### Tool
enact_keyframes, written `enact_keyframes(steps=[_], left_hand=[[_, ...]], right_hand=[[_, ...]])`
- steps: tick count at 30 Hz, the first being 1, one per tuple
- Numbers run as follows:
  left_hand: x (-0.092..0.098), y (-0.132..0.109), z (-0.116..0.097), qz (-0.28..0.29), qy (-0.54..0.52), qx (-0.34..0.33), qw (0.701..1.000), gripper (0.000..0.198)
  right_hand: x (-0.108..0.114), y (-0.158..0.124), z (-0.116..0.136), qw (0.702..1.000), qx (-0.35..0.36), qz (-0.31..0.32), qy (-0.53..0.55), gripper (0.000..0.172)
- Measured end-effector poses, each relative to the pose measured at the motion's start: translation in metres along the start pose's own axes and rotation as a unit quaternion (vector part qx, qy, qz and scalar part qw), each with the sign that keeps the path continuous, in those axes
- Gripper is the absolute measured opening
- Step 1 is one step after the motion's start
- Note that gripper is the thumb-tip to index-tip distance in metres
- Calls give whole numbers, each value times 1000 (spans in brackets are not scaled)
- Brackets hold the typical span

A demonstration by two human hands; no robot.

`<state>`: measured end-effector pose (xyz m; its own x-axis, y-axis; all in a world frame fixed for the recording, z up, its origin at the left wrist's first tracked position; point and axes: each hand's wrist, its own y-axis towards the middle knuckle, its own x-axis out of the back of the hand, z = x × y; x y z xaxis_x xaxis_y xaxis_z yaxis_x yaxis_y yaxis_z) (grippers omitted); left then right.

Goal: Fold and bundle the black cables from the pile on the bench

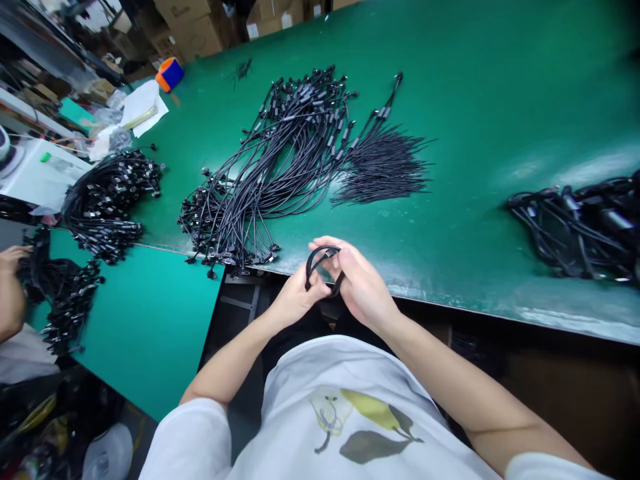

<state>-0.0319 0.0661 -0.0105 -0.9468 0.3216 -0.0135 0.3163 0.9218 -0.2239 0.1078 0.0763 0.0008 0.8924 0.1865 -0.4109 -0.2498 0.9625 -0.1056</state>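
Between my two hands is a black cable bent into a small loop, held just over the table's front edge. My left hand pinches the loop's left side between thumb and fingers. On the other side my right hand curls round the cable, its fingertips partly hidden behind the loop. Beyond my hands lies a large pile of black cables with connectors at their ends. Right of that pile is a flat bundle of thin black ties.
Coiled black cables lie at the right. Another cable heap sits at the left, near a white machine and papers. A co-worker's hand touches cables on the left table. Cardboard boxes stand behind.
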Motion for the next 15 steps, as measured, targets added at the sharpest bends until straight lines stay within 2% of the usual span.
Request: enact_keyframes(steps=[2,5,8,11,13,15], left_hand=[[3,-2,-2,36,94,42,994,53],[-2,-9,1,69,203,83,973,39],[-13,-16,10,31,235,59,970,20],[-20,-16,15,-11,213,11,977,6],[-18,-12,13,36,151,28,988,8],[-13,-9,8,141,54,87,985,21]], right_hand=[[-2,-8,-5,1000,-22,4,13,43],[-2,-14,-14,1000,-24,-16,10,42],[-1,-9,-17,1000,-15,-11,20,41],[0,0,-14,999,9,-14,30,42],[1,4,-11,998,4,-2,61,45],[4,6,-8,995,-25,43,89,46]])
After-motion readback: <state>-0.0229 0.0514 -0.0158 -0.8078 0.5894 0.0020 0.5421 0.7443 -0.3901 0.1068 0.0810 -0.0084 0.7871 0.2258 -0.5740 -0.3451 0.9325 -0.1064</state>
